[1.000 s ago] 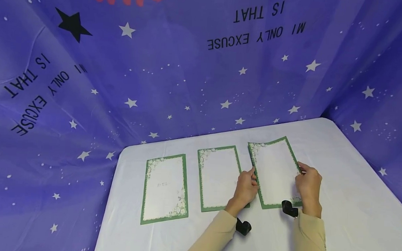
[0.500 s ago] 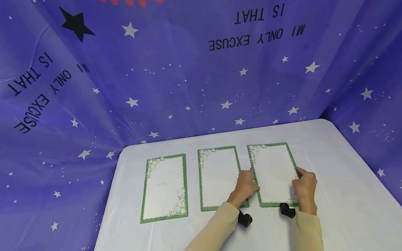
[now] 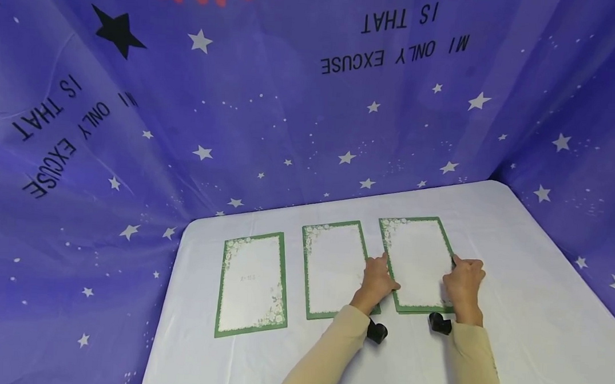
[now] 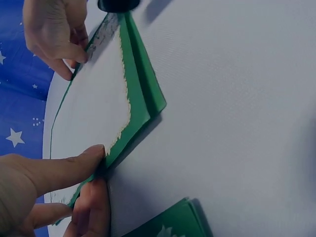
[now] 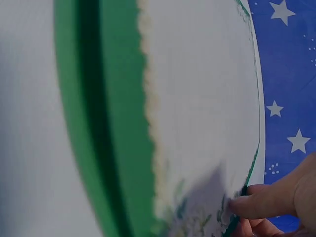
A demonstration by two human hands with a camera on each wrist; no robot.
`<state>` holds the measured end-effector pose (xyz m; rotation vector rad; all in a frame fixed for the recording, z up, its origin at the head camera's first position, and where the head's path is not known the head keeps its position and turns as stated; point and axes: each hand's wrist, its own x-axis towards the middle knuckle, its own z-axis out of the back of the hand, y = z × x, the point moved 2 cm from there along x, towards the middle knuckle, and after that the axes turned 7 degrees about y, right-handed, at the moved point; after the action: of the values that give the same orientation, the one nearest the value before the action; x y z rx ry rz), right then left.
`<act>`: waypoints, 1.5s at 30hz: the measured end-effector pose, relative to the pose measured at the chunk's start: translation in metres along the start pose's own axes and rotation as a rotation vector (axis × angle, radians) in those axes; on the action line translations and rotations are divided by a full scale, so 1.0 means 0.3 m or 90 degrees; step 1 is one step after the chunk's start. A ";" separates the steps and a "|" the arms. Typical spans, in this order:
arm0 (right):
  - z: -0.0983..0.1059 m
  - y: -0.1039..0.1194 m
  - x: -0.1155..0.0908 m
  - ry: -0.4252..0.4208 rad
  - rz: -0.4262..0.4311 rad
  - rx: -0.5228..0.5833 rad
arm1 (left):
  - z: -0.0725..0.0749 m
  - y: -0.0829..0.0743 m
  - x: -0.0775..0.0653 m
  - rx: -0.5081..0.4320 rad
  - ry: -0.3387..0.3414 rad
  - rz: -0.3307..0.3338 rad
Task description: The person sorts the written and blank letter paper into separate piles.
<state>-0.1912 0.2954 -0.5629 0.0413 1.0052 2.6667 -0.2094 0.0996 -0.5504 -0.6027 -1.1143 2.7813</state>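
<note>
Flat at the table's right side lies a green-bordered sheet of paper point(image 3: 420, 263), white inside with a floral corner print. My left hand point(image 3: 375, 282) pinches its left edge, thumb on top and fingers along the edge, as the left wrist view shows. Opposite, my right hand point(image 3: 463, 286) pinches the right edge, its thumb point(image 5: 259, 201) on the print. Beneath the near edge another green border point(image 4: 152, 86) sticks out, slightly offset, from a sheet underneath. A matching middle sheet point(image 3: 332, 273) lies left of it, its lower right part hidden behind my left hand.
A third matching sheet point(image 3: 251, 304), with faint small writing at its centre, lies farther left on the white-covered table point(image 3: 199, 302). A purple cloth with stars point(image 3: 290, 117) hangs behind and at the sides. Black wrist-worn camera pieces point(image 3: 440, 324) hang by both cuffs.
The right sheet's far edge, bowed and raised a second ago, has come down flat over the sheet below. My right hand has shifted slightly left; the left hand barely moved.
</note>
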 end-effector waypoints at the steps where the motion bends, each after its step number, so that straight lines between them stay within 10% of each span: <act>1: 0.000 0.002 0.000 0.004 -0.002 0.007 | 0.001 -0.002 -0.004 -0.005 0.001 0.005; 23: -0.027 0.075 -0.036 -0.062 0.053 0.065 | 0.023 0.045 -0.057 0.049 -0.101 -0.100; 33: -0.097 0.283 -0.096 0.075 0.074 0.130 | 0.185 0.137 -0.120 -0.108 -0.194 -0.104; 45: -0.248 0.415 -0.157 0.170 0.080 0.127 | 0.351 0.329 -0.207 -0.166 -0.289 0.001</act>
<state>-0.1877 0.1456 -0.5345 -0.2231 1.3922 2.7239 -0.1867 -0.0544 -0.5280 0.0247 -1.5705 2.8738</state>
